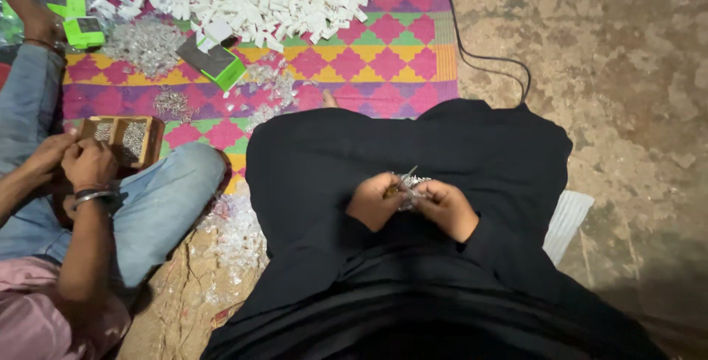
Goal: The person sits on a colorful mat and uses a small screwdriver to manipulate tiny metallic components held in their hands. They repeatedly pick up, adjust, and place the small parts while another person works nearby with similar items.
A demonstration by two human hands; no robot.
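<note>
Left hand (375,201) & right hand (447,207) both pinch a small silvery metal cluster (410,185) betw. them over lap; best keep grip tight, fingertips close.

A flat green cardboard box with a dark grey top (214,60) lies far left on the patterned mat, near the white heap. Two smaller green boxes with dark labels (76,19) lie further left, touching

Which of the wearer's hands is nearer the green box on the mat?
Left. The left hand lies on the same side as the green box; the right hand sits beyond it, farther away.
</note>
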